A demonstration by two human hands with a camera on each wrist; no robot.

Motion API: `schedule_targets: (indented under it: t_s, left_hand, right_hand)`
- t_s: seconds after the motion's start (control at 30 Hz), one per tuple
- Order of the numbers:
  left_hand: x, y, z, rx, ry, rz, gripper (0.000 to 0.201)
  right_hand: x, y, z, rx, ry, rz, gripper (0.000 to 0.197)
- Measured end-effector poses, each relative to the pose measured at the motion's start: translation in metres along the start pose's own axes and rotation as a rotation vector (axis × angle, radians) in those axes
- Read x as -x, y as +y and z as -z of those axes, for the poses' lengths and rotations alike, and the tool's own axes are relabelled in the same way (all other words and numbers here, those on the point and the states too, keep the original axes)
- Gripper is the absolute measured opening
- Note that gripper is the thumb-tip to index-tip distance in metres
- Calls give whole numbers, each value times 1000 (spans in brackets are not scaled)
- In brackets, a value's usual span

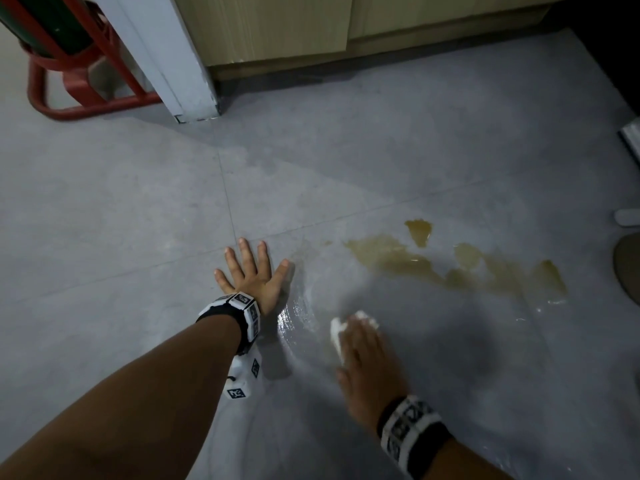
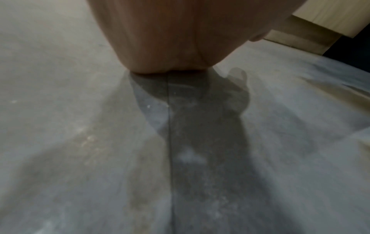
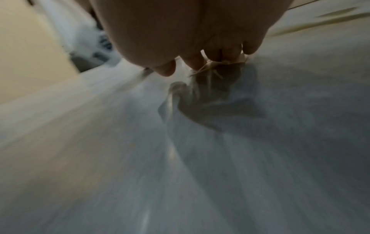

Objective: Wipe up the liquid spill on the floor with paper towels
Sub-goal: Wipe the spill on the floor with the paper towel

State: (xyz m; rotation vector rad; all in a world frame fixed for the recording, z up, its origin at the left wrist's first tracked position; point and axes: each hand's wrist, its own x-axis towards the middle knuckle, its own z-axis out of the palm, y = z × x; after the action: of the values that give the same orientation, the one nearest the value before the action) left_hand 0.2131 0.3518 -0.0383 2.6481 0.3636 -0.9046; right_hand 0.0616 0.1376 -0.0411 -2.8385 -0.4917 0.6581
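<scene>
A grey tiled floor (image 1: 138,209) is seen from above, with a yellowish liquid spill (image 1: 450,265) spread in patches towards the right and a thin, shiny wet film (image 1: 294,313) left nearer the middle. A crumpled white paper towel (image 1: 341,332) is pressed onto the floor under the right hand (image 1: 367,368), just short of the puddles. The towel is judged to be light, soft and easily torn once soaked, so it is best kept bunched under the palm rather than pinched by an edge. In the blurred right wrist view, the fingers (image 3: 166,69) are seen curled over the wad, with the towel gathered beneath them. The left hand (image 1: 251,275) is laid flat on the floor beside the wet film, fingers spread and straight, nothing held, apparently as a brace. The wet tile is judged slippery.
</scene>
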Motion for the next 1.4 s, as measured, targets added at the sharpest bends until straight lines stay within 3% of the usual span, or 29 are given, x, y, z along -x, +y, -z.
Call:
schedule_targets:
  t_s: [0.1,0.17,0.27,0.33,0.4,0.5,0.6,0.67,0.73,0.83,0.9,0.97,1.1,1.17,1.23,1.33,1.4]
  left_hand:
    - [0,1,-1,-1,5,6,74]
    - [0,1,-2,-4,12,11,74]
    - [1,2,0,-10,12,14,73]
    - [1,2,-2,-6,21,8,73]
    - [0,1,-4,-13,48,0,73]
    - [-2,-2,-8,-30,65,0,74]
    - [-2,-1,-10,-22,70,-1,73]
    - [-2,-2,-7,-21,79,1,73]
    - [-3,-3,-6,-19,34,-3,73]
    - [-3,-2,-7,-25,58,-3,72]
    - [-4,-2,-9,-31,73,-7,72]
    - [-6,-4,-13,-32,89,-9,73]
    - [-5,-3,-14,-36,112,0,76]
    - [-5,-4,-8,-23,36,-13,75]
    - [-5,-5,-3,-8,-11,-16,75]
    - [-2,-3,-7,2,66,-16,73]
    - [0,-1,-12,-12,115,-12,72]
  right_hand:
    - [-50,-10,21,-82,60,-223,76]
    - [-69,-39,25,-71,35,-275,77]
    - [-51,-62,13,-72,-30,-104,74]
    - [-21,-47,4,-51,-12,13,74]
    - [-9,-15,1,-15,61,20,65]
    - [-45,4,21,-1,106,-206,65]
    - [-92,-26,36,-89,50,-354,76]
    - [-91,-56,32,-90,35,-231,75]
    - [-58,-69,21,-57,-6,-32,72]
    - [-3,-41,-2,-16,-2,153,72]
    - [1,-11,-4,33,6,104,69]
    - [-28,-5,7,-4,23,-53,72]
    - [-104,-52,27,-113,78,-252,77]
    - [-102,-81,30,-80,65,-147,73]
    - [-69,-94,19,-21,8,47,68]
    - [-6,-68,-10,-70,60,192,65]
    - [16,-31,-15,-45,57,172,66]
